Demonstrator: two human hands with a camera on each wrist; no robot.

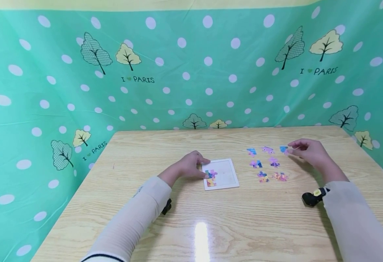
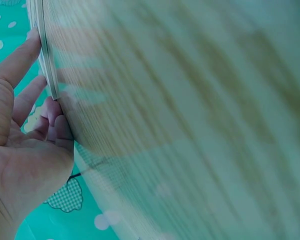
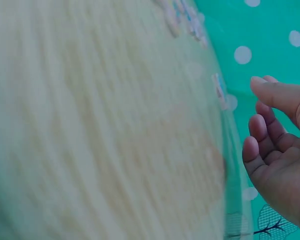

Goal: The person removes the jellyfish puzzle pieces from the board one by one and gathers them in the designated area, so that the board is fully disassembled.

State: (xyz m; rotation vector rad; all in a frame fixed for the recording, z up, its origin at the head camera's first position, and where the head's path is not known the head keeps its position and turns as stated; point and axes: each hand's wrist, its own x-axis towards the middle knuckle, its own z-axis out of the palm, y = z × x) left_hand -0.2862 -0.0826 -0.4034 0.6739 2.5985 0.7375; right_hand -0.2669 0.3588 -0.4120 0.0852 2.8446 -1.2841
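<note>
A white square puzzle tray (image 1: 222, 174) lies flat on the table, with joined jigsaw pieces (image 1: 211, 182) along its left side. My left hand (image 1: 191, 165) rests at the tray's left edge, thumb and index finger spread apart and touching it. The left wrist view shows that hand (image 2: 32, 125) with thumb and index fairly straight against the tray's rim (image 2: 49, 60). Over at the far right piece, a blue and pink jigsaw piece (image 1: 283, 149), my right hand (image 1: 309, 153) has its fingertips close by. In the right wrist view, nothing sits between that hand's (image 3: 285, 135) loosely bent fingers.
Several loose jigsaw pieces, among them a pink one (image 1: 268, 149) and a pink and yellow one (image 1: 280, 176), lie spread right of the tray on the wooden table (image 1: 243, 225). A green dotted curtain (image 1: 207, 102) hangs behind. Black wrist cameras sit under both forearms.
</note>
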